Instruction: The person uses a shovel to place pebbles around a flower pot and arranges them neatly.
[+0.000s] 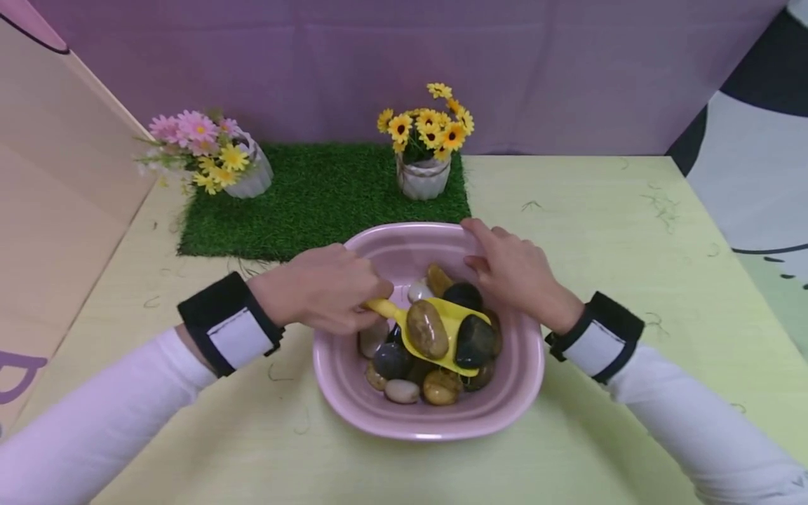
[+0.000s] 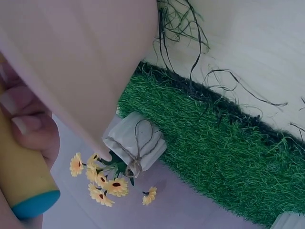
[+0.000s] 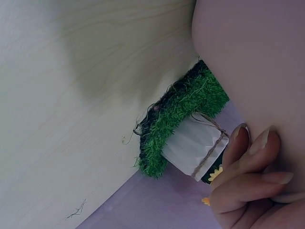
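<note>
Scooping is under way: the left hand [image 1: 322, 289] has its grip curled round the handle of the yellow plastic scoop [image 1: 435, 330], which sits in the pink ribbed plastic basin [image 1: 379, 407] on the worktop carrying two smooth pebbles, while the right hand [image 1: 514, 270] pinches the far rim. The next move, in my judgement, calls for a level lift to keep the load aboard. Counted: one scoop, one basin, two white flower pots [image 1: 423, 177], roughly a dozen pebbles showing.

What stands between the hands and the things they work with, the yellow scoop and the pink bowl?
Nothing visible. The left hand already grips the yellow scoop by its handle, and the right hand holds the pink bowl at its far rim. Two stones lie in the scoop.
</note>
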### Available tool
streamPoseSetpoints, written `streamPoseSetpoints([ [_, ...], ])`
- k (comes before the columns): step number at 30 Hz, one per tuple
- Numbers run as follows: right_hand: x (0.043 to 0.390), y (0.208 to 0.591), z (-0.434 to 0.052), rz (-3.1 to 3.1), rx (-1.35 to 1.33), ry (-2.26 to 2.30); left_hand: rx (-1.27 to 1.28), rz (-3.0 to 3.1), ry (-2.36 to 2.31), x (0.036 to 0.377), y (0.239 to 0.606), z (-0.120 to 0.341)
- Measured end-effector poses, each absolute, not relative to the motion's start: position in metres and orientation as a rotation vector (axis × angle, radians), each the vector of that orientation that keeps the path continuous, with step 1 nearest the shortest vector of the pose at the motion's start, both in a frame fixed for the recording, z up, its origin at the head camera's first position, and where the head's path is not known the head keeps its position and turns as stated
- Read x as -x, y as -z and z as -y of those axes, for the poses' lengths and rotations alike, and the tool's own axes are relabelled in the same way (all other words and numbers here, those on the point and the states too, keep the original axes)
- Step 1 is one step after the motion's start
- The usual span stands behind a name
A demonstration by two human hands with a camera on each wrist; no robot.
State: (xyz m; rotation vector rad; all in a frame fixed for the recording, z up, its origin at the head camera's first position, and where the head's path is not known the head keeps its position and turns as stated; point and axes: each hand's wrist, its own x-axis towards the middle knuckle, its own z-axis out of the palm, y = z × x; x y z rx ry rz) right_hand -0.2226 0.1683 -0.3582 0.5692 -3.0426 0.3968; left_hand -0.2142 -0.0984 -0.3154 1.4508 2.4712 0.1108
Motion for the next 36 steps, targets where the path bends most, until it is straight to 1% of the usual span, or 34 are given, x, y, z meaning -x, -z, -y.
streamPoseSetpoints([
  [8,0.223,0.358,-0.168,3.048,-0.580,-0.404,-1.390,-2.523,-0.056,0.215,0.309,0.103],
  [22,0.223,0.358,-0.168,3.023,-0.602,-0.401,-1.226,-2.617,-0.127,0.229,0.307,0.116],
  [36,0.223,0.357,-0.168,3.031,-0.600,-0.399,-1.153,-2.729,-0.080,0.240,0.295,0.120],
])
